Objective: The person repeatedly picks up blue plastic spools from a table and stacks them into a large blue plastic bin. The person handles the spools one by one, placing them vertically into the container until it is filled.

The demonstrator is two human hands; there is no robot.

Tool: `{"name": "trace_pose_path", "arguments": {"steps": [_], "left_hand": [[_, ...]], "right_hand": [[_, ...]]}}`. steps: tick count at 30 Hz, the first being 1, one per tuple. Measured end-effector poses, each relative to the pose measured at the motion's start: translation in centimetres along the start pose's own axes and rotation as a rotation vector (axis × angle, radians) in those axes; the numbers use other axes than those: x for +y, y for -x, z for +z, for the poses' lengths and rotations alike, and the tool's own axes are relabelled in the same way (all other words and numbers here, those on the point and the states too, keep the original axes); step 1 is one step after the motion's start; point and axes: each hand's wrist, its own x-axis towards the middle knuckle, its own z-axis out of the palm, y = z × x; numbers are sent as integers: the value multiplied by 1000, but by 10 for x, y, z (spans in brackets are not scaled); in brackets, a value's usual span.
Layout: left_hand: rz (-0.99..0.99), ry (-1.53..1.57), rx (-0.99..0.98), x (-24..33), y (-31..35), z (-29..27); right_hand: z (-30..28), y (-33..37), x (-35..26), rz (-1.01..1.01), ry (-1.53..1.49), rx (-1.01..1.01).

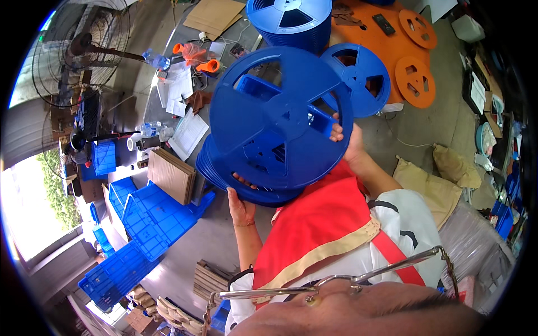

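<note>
A large blue plastic reel (288,115) with cut-out windows is held up in front of me, tilted. My right hand (352,140) grips its right rim, with fingertips showing through a window. At the lower left edge, my left hand (242,207) is closed on the rim, its fingers partly hidden behind the reel. Below and behind lies a stack of blue reels (210,171), mostly covered by the held one. Beyond it, a blue bin (260,87) shows through a window. Another blue reel (358,78) rests to the right, near a tall reel stack (291,36).
Orange discs (415,82) lie on and beside an orange surface (364,39) at the far right. Papers (188,134), orange spools (208,66) and a water bottle (156,59) occupy the table's left. Blue crates (154,221), cardboard (171,176) and a fan (81,50) stand left.
</note>
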Motion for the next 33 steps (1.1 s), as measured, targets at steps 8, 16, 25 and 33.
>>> {"name": "trace_pose_path", "arguments": {"steps": [8, 16, 25, 33], "left_hand": [[-82, 34, -39, 6, 8, -6], [-25, -99, 99, 4, 30, 1], [81, 99, 31, 3, 33, -1], [-18, 22, 171, -1, 16, 4]], "right_hand": [[-34, -49, 33, 127, 719, 171], [-128, -171, -7, -339, 2073, 549], [-90, -135, -17, -314, 2251, 501], [-13, -23, -45, -840, 779, 157]]}}
